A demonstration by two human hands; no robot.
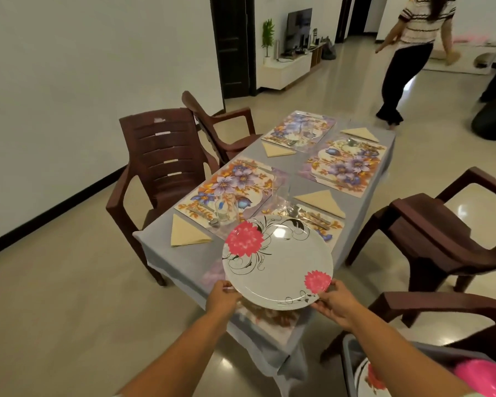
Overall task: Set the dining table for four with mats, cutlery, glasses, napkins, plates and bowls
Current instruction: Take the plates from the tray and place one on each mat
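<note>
Step in hand: plates, by my reading; mats, napkins, cutlery and glasses look laid already, no plate or bowl on the table (184, 262) yet.
Plate (278, 262): carried in the air over the near end of the table, above the near-right mat (312, 222), tilted slightly toward the camera.
Left hand (222, 298): grips the plate's near-left rim, fingers under, thumb on the edge.
Right hand (334, 303): grips the near-right rim likewise; hands well apart, one at each side.
Next move, judged: lower the plate flat onto a mat's centre, clear of the glass (282, 197) and cutlery (307, 214) at that mat's far side.
Plate, material: round, glossy white, probably melamine or glazed; pink flowers, black scrollwork.
Mats: four, rectangular, smooth printed florals in purple and orange.
Napkins (186, 232): tan, folded to triangles, one beside each mat.
Cloth: grey, thin, drapes over the edges.
Chairs (158, 159): moulded brown plastic, slatted backs.
Supply: more flowered plates (368, 381) in a grey tub at lower right, beside something bright pink; bowl or not, cannot tell.
</note>
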